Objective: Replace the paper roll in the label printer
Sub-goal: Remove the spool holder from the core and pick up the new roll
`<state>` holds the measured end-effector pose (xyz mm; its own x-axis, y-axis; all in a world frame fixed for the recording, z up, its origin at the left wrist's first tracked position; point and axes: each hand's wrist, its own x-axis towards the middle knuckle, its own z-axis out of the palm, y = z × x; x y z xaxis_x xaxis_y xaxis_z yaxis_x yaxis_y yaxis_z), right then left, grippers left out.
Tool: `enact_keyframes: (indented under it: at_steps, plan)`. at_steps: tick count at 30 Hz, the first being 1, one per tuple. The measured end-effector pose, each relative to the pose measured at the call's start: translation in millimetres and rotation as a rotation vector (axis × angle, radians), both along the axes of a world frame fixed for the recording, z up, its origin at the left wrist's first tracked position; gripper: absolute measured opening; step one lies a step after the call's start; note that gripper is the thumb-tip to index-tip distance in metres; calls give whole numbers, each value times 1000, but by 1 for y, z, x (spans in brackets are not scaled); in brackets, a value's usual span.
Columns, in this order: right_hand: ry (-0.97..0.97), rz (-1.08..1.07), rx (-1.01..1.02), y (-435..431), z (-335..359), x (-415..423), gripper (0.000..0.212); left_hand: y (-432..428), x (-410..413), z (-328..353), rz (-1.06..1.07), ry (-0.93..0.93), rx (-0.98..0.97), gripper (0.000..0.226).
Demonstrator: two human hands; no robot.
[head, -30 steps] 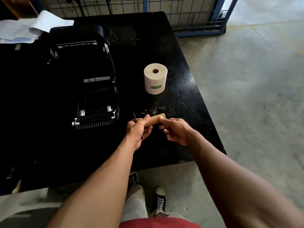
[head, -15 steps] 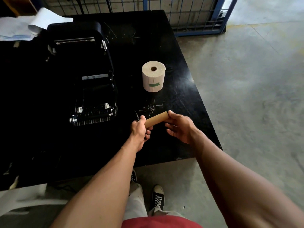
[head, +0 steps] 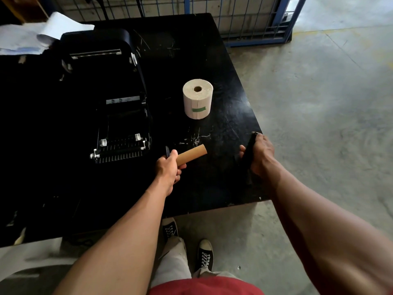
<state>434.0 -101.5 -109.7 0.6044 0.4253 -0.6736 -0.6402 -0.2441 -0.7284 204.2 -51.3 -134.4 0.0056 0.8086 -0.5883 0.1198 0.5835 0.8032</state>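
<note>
The black label printer (head: 119, 116) stands open on the black table (head: 212, 188), its lid tilted back and its roll bay bare. A full paper roll (head: 197, 99) with a green tape tab stands upright to the printer's right. My left hand (head: 169, 167) grips one end of a brown cardboard core (head: 192, 153), with a thin dark piece poking up by the thumb. My right hand (head: 258, 154) is apart from the core, near the table's right edge, closed around a black spindle (head: 249, 149).
White papers (head: 42, 33) lie at the table's back left corner. A blue wire cage (head: 244, 15) stands behind the table. Concrete floor lies to the right. My shoes (head: 204, 254) are below the table's front edge.
My right hand has pulled away to the right from the cardboard core, carrying the black spindle out of it. The left hand still holds the core.
</note>
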Motion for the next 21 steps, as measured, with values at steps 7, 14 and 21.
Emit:
enact_keyframes:
  at_steps: [7,14,21]
  plan:
    - [-401,773,-220,-2,-8,-28,51,-3,-2,-2,23,25,-19,38]
    - [-693,823,-403,4,-31,-46,43,0,-11,-4,12,29,-44,42]
    - [-802,654,-462,14,-31,-39,41,2,-11,-6,23,22,-74,43]
